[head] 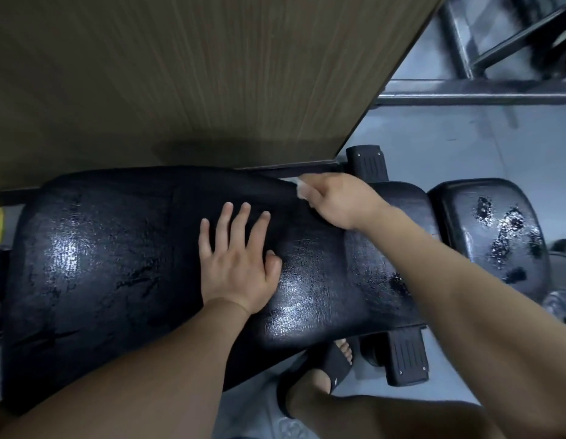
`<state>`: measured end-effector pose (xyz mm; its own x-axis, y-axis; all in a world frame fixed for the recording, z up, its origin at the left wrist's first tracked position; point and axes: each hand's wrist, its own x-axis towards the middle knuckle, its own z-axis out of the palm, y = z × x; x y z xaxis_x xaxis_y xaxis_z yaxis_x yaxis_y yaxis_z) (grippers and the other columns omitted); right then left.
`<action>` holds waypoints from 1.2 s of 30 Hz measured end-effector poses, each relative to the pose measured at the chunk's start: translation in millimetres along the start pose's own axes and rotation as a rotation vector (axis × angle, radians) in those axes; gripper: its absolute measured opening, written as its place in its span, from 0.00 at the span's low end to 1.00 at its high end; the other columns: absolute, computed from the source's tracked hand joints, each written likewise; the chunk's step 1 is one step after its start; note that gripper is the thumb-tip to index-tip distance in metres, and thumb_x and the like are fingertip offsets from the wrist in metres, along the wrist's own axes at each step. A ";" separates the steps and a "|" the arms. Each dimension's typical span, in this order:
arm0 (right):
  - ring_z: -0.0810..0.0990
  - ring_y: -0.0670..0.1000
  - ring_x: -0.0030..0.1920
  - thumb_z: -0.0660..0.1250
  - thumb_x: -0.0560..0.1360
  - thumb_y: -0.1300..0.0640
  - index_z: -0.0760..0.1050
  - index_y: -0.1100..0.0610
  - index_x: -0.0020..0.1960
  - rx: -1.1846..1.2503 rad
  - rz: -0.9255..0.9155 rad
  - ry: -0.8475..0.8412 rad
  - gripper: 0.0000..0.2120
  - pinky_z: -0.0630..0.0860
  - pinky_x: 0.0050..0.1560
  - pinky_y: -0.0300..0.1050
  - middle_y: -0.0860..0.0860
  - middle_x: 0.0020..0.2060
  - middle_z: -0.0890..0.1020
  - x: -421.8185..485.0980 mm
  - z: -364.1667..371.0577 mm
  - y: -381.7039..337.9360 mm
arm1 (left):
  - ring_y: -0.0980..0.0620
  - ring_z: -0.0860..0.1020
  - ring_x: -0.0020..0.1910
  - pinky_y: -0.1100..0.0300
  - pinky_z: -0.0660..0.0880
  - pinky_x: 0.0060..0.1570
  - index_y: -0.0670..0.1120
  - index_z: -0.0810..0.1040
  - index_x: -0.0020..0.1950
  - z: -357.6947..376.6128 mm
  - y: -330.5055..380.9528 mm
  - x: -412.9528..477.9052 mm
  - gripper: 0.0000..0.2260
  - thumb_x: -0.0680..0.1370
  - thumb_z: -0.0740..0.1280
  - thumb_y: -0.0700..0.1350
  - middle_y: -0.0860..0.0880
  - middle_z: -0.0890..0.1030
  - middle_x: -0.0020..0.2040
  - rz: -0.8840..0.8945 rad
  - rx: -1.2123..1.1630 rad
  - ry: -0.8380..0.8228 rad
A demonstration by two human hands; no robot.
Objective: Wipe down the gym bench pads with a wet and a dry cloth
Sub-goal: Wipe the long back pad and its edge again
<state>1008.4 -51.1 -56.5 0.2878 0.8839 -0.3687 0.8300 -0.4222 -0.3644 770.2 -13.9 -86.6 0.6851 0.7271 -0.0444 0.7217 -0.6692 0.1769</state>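
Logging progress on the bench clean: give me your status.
Left hand flat, open on the large black vinyl pad. Right hand grips a small white cloth at pad's far edge. Brown wood-grain panel close behind.

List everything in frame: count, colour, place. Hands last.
large bench pad: 1, black, cracked and glossy, centre
small bench pad: 1, black with worn patches, right of the large pad
cloth: 1, white, mostly hidden in the right hand, at the large pad's far edge
bench feet: 2, black ribbed caps, far and near side, between the pads
wood panel: 1, brown, behind the bench
floor: grey, right side
metal frame: dark grey bars, top right
sandal: 1, black, on a foot below the large pad
left hand: flat on the large pad, fingers spread
right hand: grips the cloth
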 end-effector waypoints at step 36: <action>0.76 0.61 0.64 0.52 0.84 0.49 0.80 0.52 0.61 -0.175 0.433 0.222 0.19 0.70 0.63 0.52 0.57 0.63 0.81 -28.6 -6.5 50.1 | 0.42 0.57 0.80 0.36 0.51 0.77 0.52 0.70 0.75 -1.3 -0.7 3.5 0.29 0.74 0.58 0.56 0.45 0.67 0.77 0.007 -0.039 0.047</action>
<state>1044.8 -96.3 -58.6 0.7013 0.6650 -0.2569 0.6745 -0.7356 -0.0627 772.0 -10.6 -85.6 0.6842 0.7293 0.0035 0.7117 -0.6687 0.2152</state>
